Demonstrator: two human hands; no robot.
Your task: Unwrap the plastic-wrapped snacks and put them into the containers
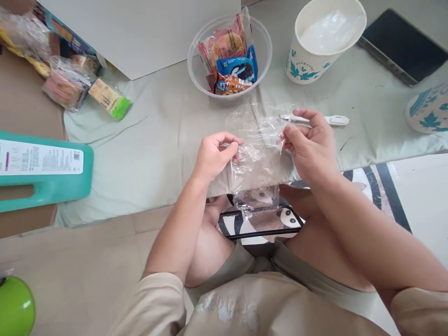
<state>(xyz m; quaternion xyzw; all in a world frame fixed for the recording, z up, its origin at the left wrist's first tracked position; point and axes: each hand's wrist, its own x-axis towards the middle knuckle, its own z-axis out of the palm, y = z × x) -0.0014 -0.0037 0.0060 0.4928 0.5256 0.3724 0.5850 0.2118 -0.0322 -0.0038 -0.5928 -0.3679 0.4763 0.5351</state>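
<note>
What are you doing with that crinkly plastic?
A person sitting on the floor holds a clear plastic bag between both hands: the left hand pinches its left edge and the right hand pinches its right edge, above their knees. Past the hands, on a pale cloth, stands a clear bowl of wrapped snacks, with a paper cup to its right and a white pen by the right hand.

- Pale green cloth (157, 154) spread over a low surface, creased.
- Beige tiled floor (80, 261) below it.
- Striped mat (385, 191) at right.
- White board (140, 32) behind.
- Soft, even daylight.
</note>
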